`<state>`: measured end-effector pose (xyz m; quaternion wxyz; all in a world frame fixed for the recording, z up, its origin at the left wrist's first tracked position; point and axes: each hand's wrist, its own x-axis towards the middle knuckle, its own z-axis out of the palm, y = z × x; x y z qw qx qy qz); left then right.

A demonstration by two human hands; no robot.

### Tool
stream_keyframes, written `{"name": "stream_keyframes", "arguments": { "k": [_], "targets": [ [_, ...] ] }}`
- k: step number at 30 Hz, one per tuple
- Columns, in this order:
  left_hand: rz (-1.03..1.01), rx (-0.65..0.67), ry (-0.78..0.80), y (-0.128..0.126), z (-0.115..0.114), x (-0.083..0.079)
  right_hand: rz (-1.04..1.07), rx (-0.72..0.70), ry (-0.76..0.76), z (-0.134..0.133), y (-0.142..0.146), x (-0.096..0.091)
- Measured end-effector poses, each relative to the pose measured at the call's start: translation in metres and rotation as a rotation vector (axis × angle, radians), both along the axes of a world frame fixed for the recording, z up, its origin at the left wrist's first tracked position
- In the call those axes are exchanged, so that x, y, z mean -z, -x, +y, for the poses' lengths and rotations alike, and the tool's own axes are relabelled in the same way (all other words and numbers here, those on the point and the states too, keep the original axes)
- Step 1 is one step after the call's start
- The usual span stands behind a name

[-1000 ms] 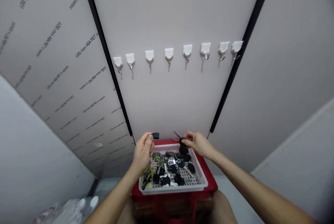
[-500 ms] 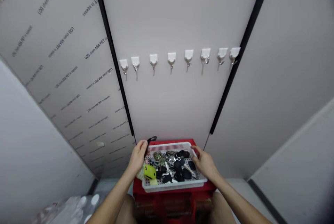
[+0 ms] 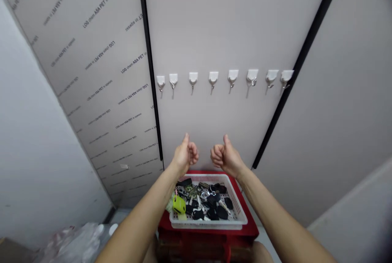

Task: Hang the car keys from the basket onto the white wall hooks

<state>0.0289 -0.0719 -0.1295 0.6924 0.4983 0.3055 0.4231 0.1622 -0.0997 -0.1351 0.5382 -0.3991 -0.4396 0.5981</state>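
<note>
Hand check: L hand [image 3: 185,156], R hand [image 3: 226,159] in fists, thumbs up, holding nothing.
Keys [image 3: 211,202] in white basket [image 3: 208,224] at 6 o'clock, hands just above, not touching; wall hooks [image 3: 213,78] at 12 o'clock.

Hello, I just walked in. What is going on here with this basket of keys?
A person holds both bare hands up above a white plastic basket, the left hand and right hand curled with thumbs up, apparently holding nothing. The basket holds a jumble of keys and black key fobs and a yellow-green fob. It sits on a red crate, below a row of white wall hooks.
</note>
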Motion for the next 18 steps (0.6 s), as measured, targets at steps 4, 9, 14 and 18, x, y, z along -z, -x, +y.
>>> {"name": "stream_keyframes", "arguments": {
  "k": [4,9,14,18],
  "targets": [
    [-0.101,0.121,-0.021,-0.013,0.002,-0.027,0.098,-0.051,-0.053,0.0,0.008,-0.02],
    [-0.104,0.185,-0.035,-0.016,0.0,-0.02,0.102,-0.044,-0.052,-0.003,0.008,-0.02],
    [-0.121,0.208,-0.031,-0.017,0.0,-0.018,0.098,-0.049,-0.059,-0.003,0.01,-0.022],
    [-0.113,0.213,-0.023,-0.016,-0.001,-0.017,0.07,-0.046,-0.056,-0.003,0.014,-0.024]
  ]
}}
